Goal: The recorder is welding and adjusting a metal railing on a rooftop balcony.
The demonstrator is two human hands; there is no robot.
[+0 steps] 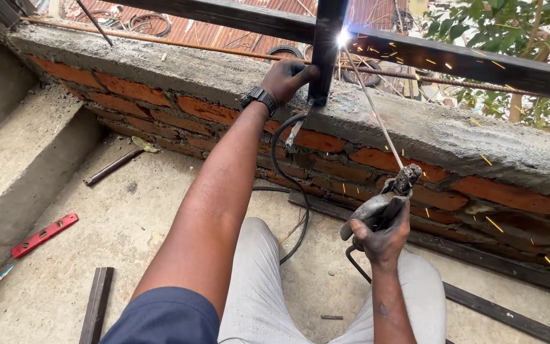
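a dark, square-section steel post (323, 57) is seen standing upright on the rough grey concrete cap (415, 124) of a low wall. the wall face below is built of orange-red bricks (383, 159) with coarse, uneven mortar joints. a flat dark steel rail (479, 64) is laid across the top of the frame, meeting the post at a joint where a bright white arc (343, 37) is burning; orange sparks are scattered to the right of it.

the left hand (288, 79) is closed around the lower part of the post, fingers wrapped and pressed to the metal; a black wristwatch (259, 99) is worn on that wrist. the right hand (382, 236) is clenched tightly on the worn grey handle of an electrode holder (386, 200). a thin, straight welding rod (370, 105) is clamped in the holder and runs up and left to the arc. a black cable (288, 185) is looped down from the foot of the post toward the floor.

the floor (128, 229) is dusty, pale concrete, with a raised concrete step (20, 159) at the left. a red spirit level (44, 235) is lying on the floor near the step, and a short rusty bar (112, 167) is resting close to the wall base. flat dark steel strips (97, 306) are lying on the floor at lower left and along the wall base at right. light grey trousers (256, 286) and a dark blue sleeve (167, 315) are noted in the foreground. rusted corrugated sheeting (224, 32) and green foliage (510, 25) are visible beyond the wall.
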